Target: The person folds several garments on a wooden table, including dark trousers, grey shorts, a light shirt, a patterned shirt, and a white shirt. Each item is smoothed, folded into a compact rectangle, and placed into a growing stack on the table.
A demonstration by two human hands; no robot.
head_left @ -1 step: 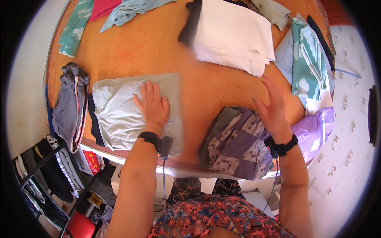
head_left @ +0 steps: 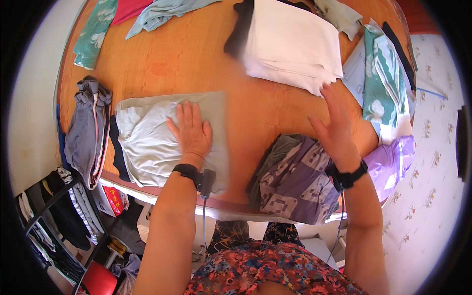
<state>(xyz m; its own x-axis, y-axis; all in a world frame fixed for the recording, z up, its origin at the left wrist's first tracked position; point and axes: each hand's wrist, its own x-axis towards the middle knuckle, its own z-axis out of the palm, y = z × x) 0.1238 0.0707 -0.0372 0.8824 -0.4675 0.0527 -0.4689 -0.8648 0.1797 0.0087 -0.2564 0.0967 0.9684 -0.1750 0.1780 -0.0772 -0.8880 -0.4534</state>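
Observation:
My left hand [head_left: 190, 132] lies flat, fingers spread, on a pale grey-green folded garment [head_left: 147, 142] at the left front of the table. Over the table's right part my right hand [head_left: 336, 125] is raised with its fingers apart, holding nothing. Just below and left of it sits a folded purple-grey patterned garment [head_left: 295, 184], with a dark grey-green cloth [head_left: 265, 167] along its left side. Beyond my right fingertips rests a folded white cloth stack [head_left: 292, 44], its near edge close to them.
Grey trousers [head_left: 88, 132] lie at the table's left edge. On the right are a green floral cloth [head_left: 381, 78] and a purple shiny bundle [head_left: 393, 162]. A light blue cloth [head_left: 160, 14] lies at the back. A black rack [head_left: 54, 211] with clothes stands lower left.
My right hand has shifted very slightly up and to the left. The left hand still rests on the pale garment; the whole view has moved a little.

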